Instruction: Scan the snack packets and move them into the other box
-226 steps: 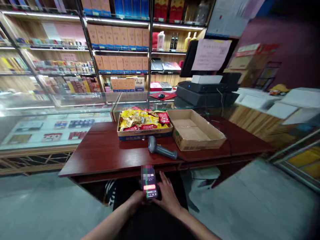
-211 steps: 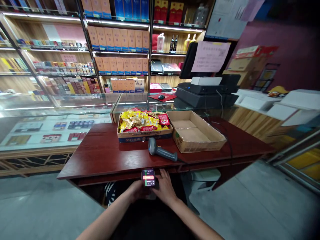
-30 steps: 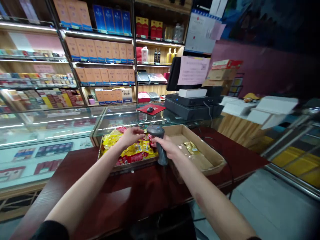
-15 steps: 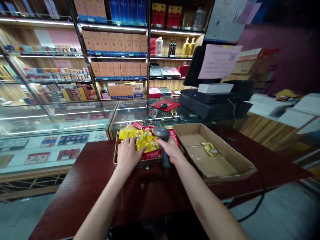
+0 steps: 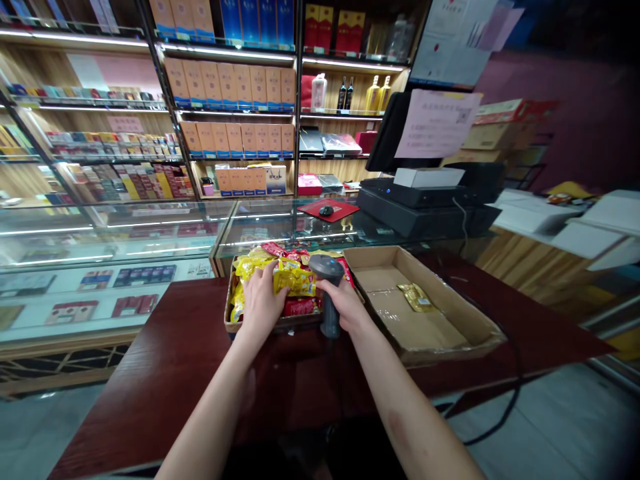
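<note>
Left hand [image 5: 261, 303] spread, pressing on yellow snack packets [image 5: 295, 280]; right hand [image 5: 344, 305] wrapped round handheld barcode scanner [image 5: 326, 267]. Open cardboard box [image 5: 447, 312] just right of it, gold packet [image 5: 415, 297] inside.

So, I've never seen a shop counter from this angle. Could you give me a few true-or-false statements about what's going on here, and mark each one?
1. The right hand grips a barcode scanner. True.
2. The left hand holds a wine bottle. False: the left hand is on yellow snack packets in a low cardboard box.
3. The open cardboard box on the right has a gold packet inside. True.
4. The two boxes stand on a glass counter. False: they stand on a dark red wooden table top, in front of the glass display counter.
</note>
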A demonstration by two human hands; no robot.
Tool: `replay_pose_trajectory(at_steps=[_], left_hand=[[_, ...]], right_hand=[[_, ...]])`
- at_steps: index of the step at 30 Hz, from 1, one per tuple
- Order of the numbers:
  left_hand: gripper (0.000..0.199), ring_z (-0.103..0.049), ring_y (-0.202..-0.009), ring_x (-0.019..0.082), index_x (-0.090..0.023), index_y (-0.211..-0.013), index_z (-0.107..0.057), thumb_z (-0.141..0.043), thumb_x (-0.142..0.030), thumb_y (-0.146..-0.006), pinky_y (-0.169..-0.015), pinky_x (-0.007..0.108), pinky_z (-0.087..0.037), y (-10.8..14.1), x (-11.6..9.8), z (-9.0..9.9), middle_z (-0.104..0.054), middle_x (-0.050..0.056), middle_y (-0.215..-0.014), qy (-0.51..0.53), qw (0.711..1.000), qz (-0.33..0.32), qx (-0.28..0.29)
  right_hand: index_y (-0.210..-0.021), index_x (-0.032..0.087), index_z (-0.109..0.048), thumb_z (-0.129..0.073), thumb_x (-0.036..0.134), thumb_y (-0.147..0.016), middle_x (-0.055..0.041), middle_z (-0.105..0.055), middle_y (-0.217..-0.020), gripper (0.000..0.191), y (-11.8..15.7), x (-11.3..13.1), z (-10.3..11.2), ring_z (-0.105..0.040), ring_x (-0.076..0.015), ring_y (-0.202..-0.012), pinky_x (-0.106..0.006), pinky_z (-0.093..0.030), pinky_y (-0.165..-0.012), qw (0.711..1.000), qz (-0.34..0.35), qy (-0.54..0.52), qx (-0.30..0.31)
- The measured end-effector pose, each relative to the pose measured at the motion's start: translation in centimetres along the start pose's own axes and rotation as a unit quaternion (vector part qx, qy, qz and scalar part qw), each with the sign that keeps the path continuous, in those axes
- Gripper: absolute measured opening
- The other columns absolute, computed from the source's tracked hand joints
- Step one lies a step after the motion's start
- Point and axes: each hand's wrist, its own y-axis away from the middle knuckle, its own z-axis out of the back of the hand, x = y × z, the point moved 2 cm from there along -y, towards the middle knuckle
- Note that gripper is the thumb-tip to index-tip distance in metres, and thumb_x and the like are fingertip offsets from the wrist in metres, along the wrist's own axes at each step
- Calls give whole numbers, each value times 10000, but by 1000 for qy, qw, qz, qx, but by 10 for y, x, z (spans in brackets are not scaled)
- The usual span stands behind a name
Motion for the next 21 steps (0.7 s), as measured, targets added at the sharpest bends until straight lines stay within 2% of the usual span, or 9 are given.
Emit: replay_pose_trajectory(at_steps=[4, 7, 9, 13, 15, 16, 18, 21], left_hand=[[558, -563, -898, 218, -234, -1262, -532, -637, -203, -715, -853, 357, -427, -17, 0, -2, -578, 65, -966, 143, 990, 0, 18], [568, -585, -854, 181, -236, -1241, -554, -677, -205, -688, -821, 321, -459, -30, 2, -8, -596, 43, -949, 278, 959, 41, 23], [593, -605, -812, 158, -219, -1234, -551, -713, -216, -664, -783, 299, -484, -35, 2, -15, -619, 39, -945, 393, 913, 99, 34], [471, -645, -791, 145, -126, -1080, -598, -743, -155, -633, -772, 266, -510, -32, -5, -30, -671, 64, -913, 609, 758, 216, 94], [371, -659, -817, 146, -103, -977, -621, -744, -104, -627, -798, 247, -512, -28, -8, -35, -684, 84, -935, 663, 697, 241, 127], [336, -663, -831, 148, -98, -944, -626, -744, -89, -630, -808, 242, -514, -25, -10, -37, -687, 92, -950, 677, 678, 248, 141], [309, -671, -842, 156, -99, -931, -624, -744, -84, -647, -810, 251, -527, -22, -11, -40, -692, 100, -962, 687, 659, 263, 157], [357, -683, -796, 162, -110, -965, -597, -766, -103, -651, -769, 281, -556, -21, -10, -42, -700, 93, -903, 666, 668, 289, 162]], right_hand=[[-866, 162, -681, -682, 288, -629, -22, -697, -810, 269, 5, 2, -1, -621, -160, -729, -276, -486, -697, 999, -11, -27, 21], [-846, 165, -691, -697, 242, -618, -26, -706, -817, 241, 11, 4, -5, -633, -154, -701, -276, -514, -689, 996, -43, -77, 24], [-812, 161, -692, -710, 203, -603, -22, -706, -795, 214, 14, 4, -7, -639, -144, -685, -267, -532, -695, 989, -57, -138, 15], [-779, 142, -679, -719, 161, -587, -19, -703, -760, 198, 15, 0, -9, -663, -152, -717, -277, -567, -729, 964, -59, -255, -49], [-796, 134, -673, -714, 147, -583, -28, -711, -786, 218, 16, -3, -11, -675, -171, -767, -299, -576, -759, 951, -50, -296, -80], [-812, 131, -671, -711, 141, -582, -32, -715, -807, 233, 17, -4, -13, -678, -181, -796, -310, -576, -779, 946, -40, -311, -88], [-849, 130, -669, -714, 139, -583, -37, -721, -844, 270, 23, -5, -17, -680, -196, -851, -325, -564, -829, 940, -17, -327, -96], [-890, 137, -666, -733, 169, -598, -36, -724, -875, 301, 36, -8, -24, -674, -213, -907, -347, -528, -902, 943, 17, -316, -102]])
